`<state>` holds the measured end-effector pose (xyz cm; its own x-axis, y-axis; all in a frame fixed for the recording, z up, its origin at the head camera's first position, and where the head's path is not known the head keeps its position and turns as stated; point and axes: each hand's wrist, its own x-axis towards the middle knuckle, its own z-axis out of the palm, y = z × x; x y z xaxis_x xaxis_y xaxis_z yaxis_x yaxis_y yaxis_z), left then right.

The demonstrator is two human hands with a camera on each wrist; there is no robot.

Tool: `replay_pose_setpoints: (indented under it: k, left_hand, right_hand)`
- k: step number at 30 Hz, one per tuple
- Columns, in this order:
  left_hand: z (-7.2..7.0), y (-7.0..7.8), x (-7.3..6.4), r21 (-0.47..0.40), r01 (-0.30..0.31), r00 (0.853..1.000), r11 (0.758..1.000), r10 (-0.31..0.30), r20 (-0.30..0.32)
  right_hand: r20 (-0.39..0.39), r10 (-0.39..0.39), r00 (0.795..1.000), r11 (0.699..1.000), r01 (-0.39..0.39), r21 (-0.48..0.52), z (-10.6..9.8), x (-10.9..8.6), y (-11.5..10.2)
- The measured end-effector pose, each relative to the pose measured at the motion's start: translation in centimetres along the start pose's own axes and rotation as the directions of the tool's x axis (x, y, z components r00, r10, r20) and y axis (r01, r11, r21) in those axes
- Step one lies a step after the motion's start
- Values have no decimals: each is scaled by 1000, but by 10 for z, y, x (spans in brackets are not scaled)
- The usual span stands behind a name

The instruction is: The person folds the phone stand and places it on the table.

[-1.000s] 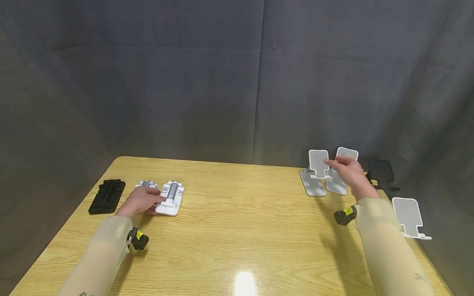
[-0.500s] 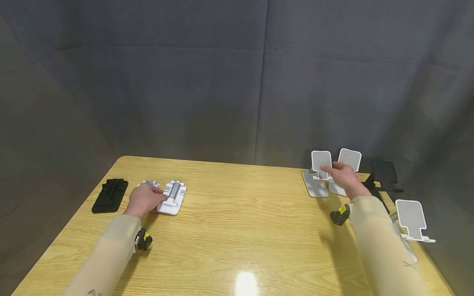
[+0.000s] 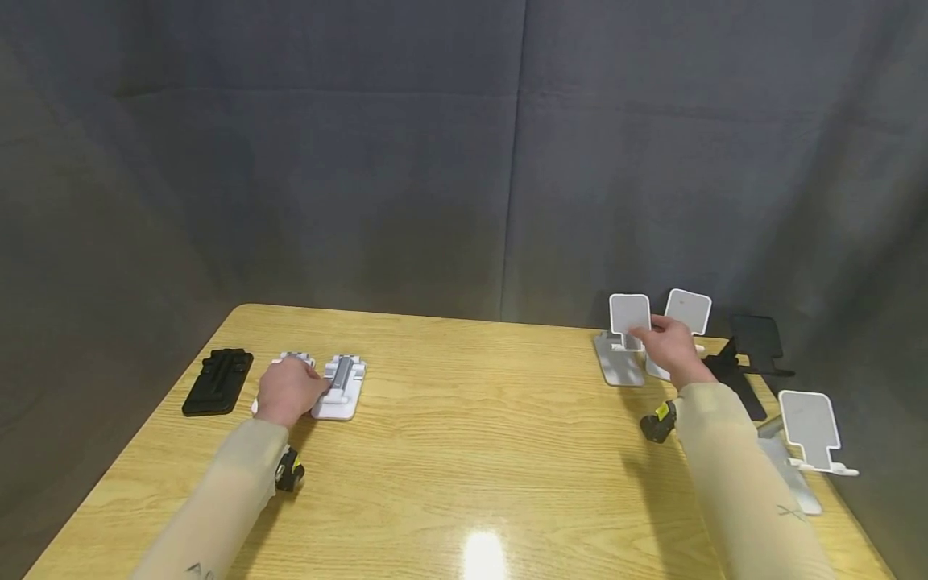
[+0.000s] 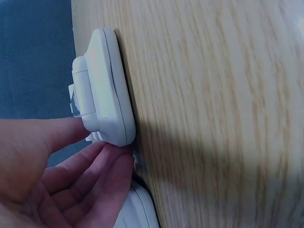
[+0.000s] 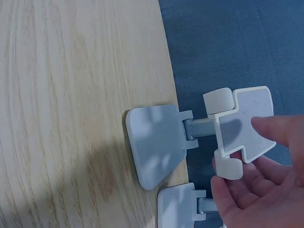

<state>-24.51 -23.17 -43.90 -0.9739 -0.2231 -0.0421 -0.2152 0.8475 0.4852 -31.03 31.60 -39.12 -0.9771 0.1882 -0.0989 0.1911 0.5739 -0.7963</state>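
Observation:
My left hand (image 3: 290, 388) grips the side of a folded white phone stand (image 3: 342, 387) lying on the table. In the left wrist view the thumb is on the upper side of this folded stand (image 4: 107, 90), with fingers at its lower edge. A second folded white phone stand (image 3: 296, 356) is partly hidden under that hand. At the far right, my right hand (image 3: 670, 348) pinches the upright plate of an unfolded white phone stand (image 3: 629, 312). Its thumb presses the grey face of the plate (image 5: 242, 121), fingers behind.
A folded black phone stand (image 3: 219, 381) lies at the left. Behind my right hand stands another unfolded white stand (image 3: 687, 310). A black unfolded stand (image 3: 756, 338) and a white one (image 3: 810, 427) line the right edge. Dark curtain (image 3: 464, 161) hangs behind the wooden table (image 3: 464, 427).
My right hand has moved slightly left and down onto the white stand's plate, its thumb now on it. My left hand has moved slightly right and closed on the folded white stand.

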Motion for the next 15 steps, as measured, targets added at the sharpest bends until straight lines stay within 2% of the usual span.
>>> replay_pose_setpoints:
  k: [9, 15]
  left_hand:
    - [1, -1, -3, -32, 35, 999, 999, -35, 14]
    - [0, 0, -3, -45, 18, 1000, 999, -18, 8]
  right_hand:
    - [-92, 37, 995, 996, -29, 83, 8, -2, 6]
    - [-81, 21, 997, 992, -11, 125, 7, -3, 8]
